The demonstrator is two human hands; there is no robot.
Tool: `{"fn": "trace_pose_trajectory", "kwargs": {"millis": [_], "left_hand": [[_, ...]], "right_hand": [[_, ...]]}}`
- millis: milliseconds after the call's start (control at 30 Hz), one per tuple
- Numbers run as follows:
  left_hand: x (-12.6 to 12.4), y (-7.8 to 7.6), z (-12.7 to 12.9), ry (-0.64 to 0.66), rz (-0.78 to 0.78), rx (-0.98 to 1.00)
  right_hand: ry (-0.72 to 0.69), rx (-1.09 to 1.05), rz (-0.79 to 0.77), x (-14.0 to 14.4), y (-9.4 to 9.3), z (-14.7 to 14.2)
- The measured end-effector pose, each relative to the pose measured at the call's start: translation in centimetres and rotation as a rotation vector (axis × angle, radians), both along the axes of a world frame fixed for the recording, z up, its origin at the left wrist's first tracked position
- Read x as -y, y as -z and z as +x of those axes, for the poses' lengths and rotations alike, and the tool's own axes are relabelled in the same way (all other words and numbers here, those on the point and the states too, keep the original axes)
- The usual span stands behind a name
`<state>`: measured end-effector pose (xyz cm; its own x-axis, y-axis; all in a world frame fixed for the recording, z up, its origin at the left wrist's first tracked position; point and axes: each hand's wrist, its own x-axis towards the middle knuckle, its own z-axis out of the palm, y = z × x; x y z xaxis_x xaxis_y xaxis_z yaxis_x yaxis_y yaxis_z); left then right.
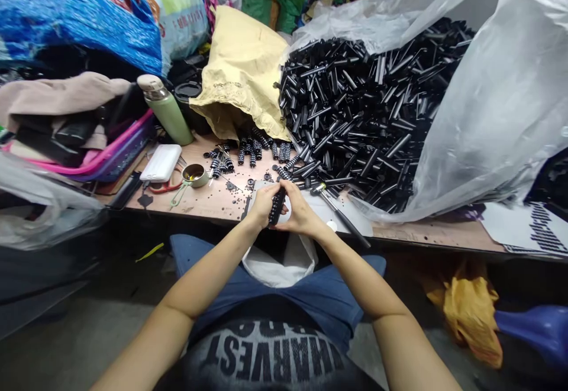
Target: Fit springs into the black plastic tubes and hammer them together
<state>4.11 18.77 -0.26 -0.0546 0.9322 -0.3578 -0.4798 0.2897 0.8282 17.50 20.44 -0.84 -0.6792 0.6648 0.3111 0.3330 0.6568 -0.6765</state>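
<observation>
My left hand (pixel 261 204) and my right hand (pixel 299 210) meet at the near edge of the wooden table (pixel 208 199). Together they grip one black ribbed cylindrical part (pixel 277 204), held between the fingers of both. Behind them lie several more ribbed black parts (pixel 252 151) and small black rings. A large heap of plain black tubes (pixel 368 107) spills from a clear plastic bag (pixel 497 101) just right of the hands. A white bag (pixel 277 267) hangs below the table edge over my lap.
A yellow sack (pixel 242 71) stands behind the parts. A green bottle (pixel 166 110), white case (pixel 160 163), small metal cup (pixel 194 173) and red scissors (pixel 163 187) sit left. A hammer-like tool (pixel 339 213) lies right of the hands. Piled bags and clothes fill the left.
</observation>
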Motion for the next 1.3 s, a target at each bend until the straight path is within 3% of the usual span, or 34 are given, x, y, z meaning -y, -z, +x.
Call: {"fn": "trace_pose_trajectory", "kwargs": {"millis": [133, 233, 367, 467, 533, 600, 700, 800, 933, 1067, 1133, 1300], "left_hand": [[-0.8, 1.0, 0.6, 0.054, -0.06, -0.042], [-0.9, 2.6, 1.1, 0.105, -0.023, -0.187], [0.2, 5.6, 1.7, 0.11, 0.388, -0.778], [1.0, 7.6, 1.7, 0.202, 0.661, -1.215], [1.1, 8.4, 1.2, 0.307, 0.784, -1.373], [0.9, 9.0, 0.6, 0.381, 0.894, -1.476], [0.5, 9.6, -0.2, 0.392, 0.979, -1.586], [0.4, 10.2, -0.4, 0.328, 1.01, -1.587], [0.8, 10.6, -0.5, 0.313, 1.058, -1.638], [1.7, 9.9, -0.2, 0.355, 0.989, -1.776], [2.2, 9.5, 0.8, 0.368, 0.931, -1.819], [3.2, 9.4, 4.2, 0.384, 0.811, -1.86]], "right_hand": [[0.066, 0.013, -0.051, 0.1, 0.9, 0.3], [0.136, 0.06, -0.055, 0.5, 2.2, 0.5], [0.317, 0.131, 0.0, 1.3, 4.5, 0.6], [0.385, 0.225, 0.039, 1.7, 5.3, 1.8], [0.459, 0.334, 0.072, 1.7, 5.1, 3.9], [0.657, 0.505, 0.102, 1.5, 4.6, 6.7], [0.907, 0.765, 0.065, 1.4, 3.7, 10.6], [0.874, 0.725, -0.09, 2.7, 2.9, 12.1], [0.78, 0.473, -0.189, 6.1, 2.1, 11.0], [0.72, 0.674, -0.255, 7.7, 1.7, 9.4], [0.697, 0.661, -0.255, 7.8, 0.6, 8.9], [0.646, 0.282, -0.133, 8.5, -3.2, 6.6]]}}
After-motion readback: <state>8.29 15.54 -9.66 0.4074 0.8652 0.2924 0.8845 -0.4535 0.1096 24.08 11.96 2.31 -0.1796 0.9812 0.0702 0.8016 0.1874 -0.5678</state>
